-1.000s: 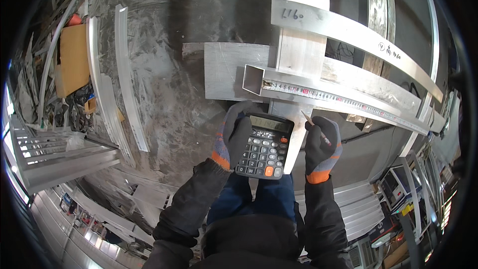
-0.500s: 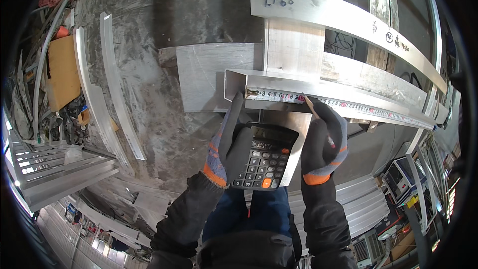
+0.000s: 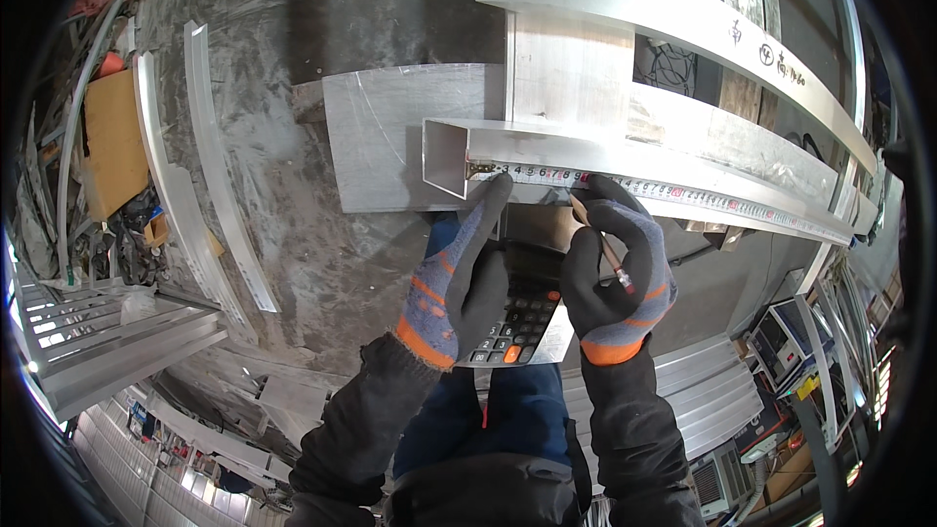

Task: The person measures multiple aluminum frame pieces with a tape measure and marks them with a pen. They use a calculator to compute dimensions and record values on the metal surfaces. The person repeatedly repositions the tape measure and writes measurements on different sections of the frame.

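A silver steel tape measure (image 3: 703,193) lies along the side of a long aluminium box tube (image 3: 566,142), its end hook near the tube's open end. My left hand (image 3: 451,278), in a grey and orange work glove, stretches its index finger onto the tape near the hook, thumb apart. Beneath and beside that thumb is a black desk calculator (image 3: 524,322), partly covered by the hand. In my gloved right hand (image 3: 621,268) is a pencil (image 3: 612,259), point toward the tape, with the index fingertip touching the tape further along.
A flat aluminium bar (image 3: 673,10) with handwriting crosses beyond the tube. Under the tube lie a wide beam (image 3: 571,68) and a metal sheet (image 3: 400,127). Angled profiles (image 3: 220,156) and cardboard (image 3: 115,141) are at left; a blue-white machine (image 3: 778,344) stands at right.
My left index finger has shifted from the tube's end onto the tape. My right hand has tilted, turning the pencil more into view. The calculator is now more covered.
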`<state>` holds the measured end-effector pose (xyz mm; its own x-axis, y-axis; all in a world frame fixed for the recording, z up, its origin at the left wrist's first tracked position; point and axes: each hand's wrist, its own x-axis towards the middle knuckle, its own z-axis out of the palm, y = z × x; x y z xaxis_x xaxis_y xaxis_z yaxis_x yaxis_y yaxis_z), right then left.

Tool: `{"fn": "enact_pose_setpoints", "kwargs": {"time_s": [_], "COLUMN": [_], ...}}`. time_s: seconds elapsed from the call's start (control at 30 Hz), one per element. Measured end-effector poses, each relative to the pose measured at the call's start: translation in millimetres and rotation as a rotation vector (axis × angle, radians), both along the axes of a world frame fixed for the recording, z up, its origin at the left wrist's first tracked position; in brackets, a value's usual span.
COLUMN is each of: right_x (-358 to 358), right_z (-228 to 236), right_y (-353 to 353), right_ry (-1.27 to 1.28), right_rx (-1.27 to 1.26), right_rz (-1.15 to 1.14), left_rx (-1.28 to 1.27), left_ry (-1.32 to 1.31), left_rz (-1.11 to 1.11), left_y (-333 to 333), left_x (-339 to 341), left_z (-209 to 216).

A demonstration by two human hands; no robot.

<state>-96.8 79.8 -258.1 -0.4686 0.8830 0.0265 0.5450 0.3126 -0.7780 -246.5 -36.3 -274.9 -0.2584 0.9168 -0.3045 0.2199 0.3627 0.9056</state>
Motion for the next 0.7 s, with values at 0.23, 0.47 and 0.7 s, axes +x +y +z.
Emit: {"fn": "enact_pose_setpoints", "kwargs": {"time_s": [0.23,0.47,0.7], "right_x": [-0.2,-1.2,-1.3], "right_z": [-1.8,-2.7,-4.3], "right_y": [1.6,1.6,1.0], "right_ry": [-0.048,-0.073,-0.082], "right_rx": [0.074,0.107,0.104], "right_rz": [0.038,0.049,0.039], "left_rx": [-0.018,-0.024,-0.03], "left_ry": [-0.063,-0.061,-0.033], "left_rz": [-0.001,0.002,-0.004], "left_y": [-3.3,-2.9,-1.9], "left_x": [0.5,0.6,1.1], "left_z": [-1.4,-2.5,-3.0]}}
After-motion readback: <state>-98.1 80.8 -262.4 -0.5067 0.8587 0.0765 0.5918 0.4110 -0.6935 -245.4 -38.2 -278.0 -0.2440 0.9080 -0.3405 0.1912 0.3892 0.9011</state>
